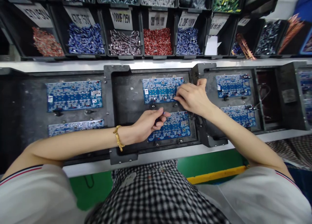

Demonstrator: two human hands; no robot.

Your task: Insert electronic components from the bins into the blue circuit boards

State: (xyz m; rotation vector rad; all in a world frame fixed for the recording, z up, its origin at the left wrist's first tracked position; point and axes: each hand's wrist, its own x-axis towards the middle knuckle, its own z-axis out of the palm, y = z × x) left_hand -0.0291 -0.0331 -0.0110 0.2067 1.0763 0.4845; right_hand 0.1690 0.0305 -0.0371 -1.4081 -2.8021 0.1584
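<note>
A blue circuit board point(158, 90) lies at the back of the middle black tray point(126, 94). Over its right end, the fingertips of my right hand point(195, 95) are pinched together at the board's surface; whatever they hold is hidden. My left hand point(146, 125), with a gold bracelet point(118, 138) at the wrist, is curled palm up around a few small dark blue capacitors point(157, 120), with one near the thumb tip. Just beneath and beside the left fingers sits a second blue circuit board point(174, 128), partly covered by them.
Another tray to the left holds two boards point(74, 95), the nearer partly behind my left forearm. Two more boards point(232, 86) lie in the right-hand tray. Behind a metal rail point(156, 64) stand labelled bins of capacitors, including red ones point(158, 42) and blue ones point(85, 38).
</note>
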